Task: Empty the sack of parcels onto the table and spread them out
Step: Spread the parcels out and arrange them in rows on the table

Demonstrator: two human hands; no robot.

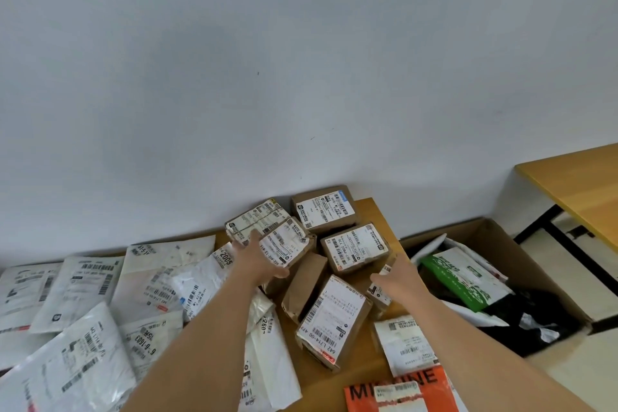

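Left hand (259, 256) open against taped box (288, 244)

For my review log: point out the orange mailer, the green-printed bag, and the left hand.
orange mailer (364, 393), head view, on its black lettering.
green-printed bag (463, 278), head view, green print middle.
left hand (257, 257), head view, back of hand.

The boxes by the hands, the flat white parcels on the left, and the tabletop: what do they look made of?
Boxes: brown corrugated cardboard, matte, with crushed corners and paper labels. White parcels: seemingly thin plastic mailer film, slightly glossy and wrinkled. Tabletop: wood-look surface, smooth; whether laminate or solid wood cannot be told.
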